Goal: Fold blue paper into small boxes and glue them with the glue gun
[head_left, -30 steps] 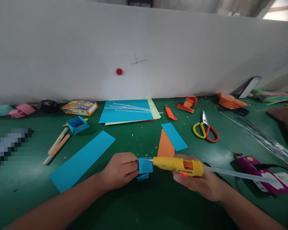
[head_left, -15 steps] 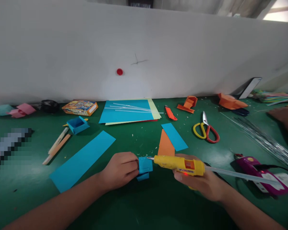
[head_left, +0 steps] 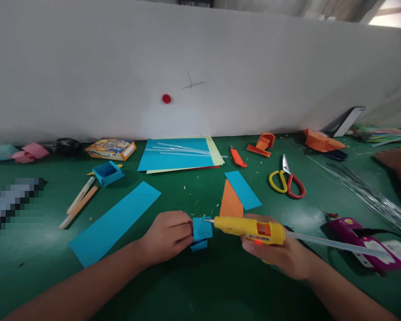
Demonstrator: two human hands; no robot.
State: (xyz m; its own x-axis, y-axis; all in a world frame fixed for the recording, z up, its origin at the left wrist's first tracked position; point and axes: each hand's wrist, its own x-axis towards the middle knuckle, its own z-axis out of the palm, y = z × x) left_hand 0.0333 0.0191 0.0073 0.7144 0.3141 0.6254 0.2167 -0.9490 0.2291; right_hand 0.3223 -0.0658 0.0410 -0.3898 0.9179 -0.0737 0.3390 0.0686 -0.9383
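Observation:
My left hand (head_left: 169, 237) is closed on a small folded blue paper piece (head_left: 202, 229), its fingers at the piece's left side. In my right hand (head_left: 280, 254) is a yellow hot glue gun (head_left: 250, 228) with a red light glowing and a long clear glue stick (head_left: 334, 243) out of its back. The metal nozzle points left and meets the upper edge of the blue piece. Behind the gun lie an orange paper piece (head_left: 231, 203) and a short blue paper strip (head_left: 243, 190). A long blue paper strip (head_left: 115, 225) rests left of my left hand.
Scissors (head_left: 286, 178) and a red cutter (head_left: 238, 157) lie beyond my right hand. A purple power strip (head_left: 361, 245) with a cord is at right, near clear glue sticks (head_left: 370, 191). Paper sheets (head_left: 177, 154) and a blue paper box (head_left: 108, 173) lie farther back. Another person's hand (head_left: 394, 160) shows at right.
Almost nothing differs. Both hands keep their hold, and the nozzle stays at the blue piece's upper edge; the whole view has shifted very slightly.

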